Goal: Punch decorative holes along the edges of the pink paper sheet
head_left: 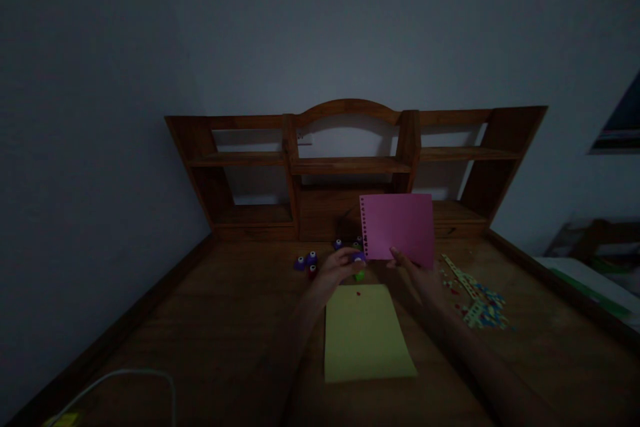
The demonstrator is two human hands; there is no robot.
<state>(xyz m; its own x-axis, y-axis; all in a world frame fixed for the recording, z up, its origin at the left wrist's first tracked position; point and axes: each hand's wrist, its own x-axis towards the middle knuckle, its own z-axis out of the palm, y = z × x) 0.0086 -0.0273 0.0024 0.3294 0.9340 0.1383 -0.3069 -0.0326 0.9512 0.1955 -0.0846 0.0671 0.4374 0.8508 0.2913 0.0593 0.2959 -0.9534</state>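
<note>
My right hand (413, 270) pinches the lower edge of a pink sheet of paper (399, 225) and holds it upright above the wooden desk (225, 320). A row of small punched holes runs down the sheet's left edge. My left hand (341, 264) is closed round a small purple and green paper punch (358, 265) at the sheet's lower left corner. Below both hands a yellow sheet (365, 333) lies flat on the desk with a tiny red scrap on its top part.
Several small purple and red punches (306, 262) stand left of my hands. Coloured paper strips and scraps (477, 303) lie scattered on the right. A wooden shelf unit (350, 167) backs the desk. A white cable (130, 377) curves at the near left.
</note>
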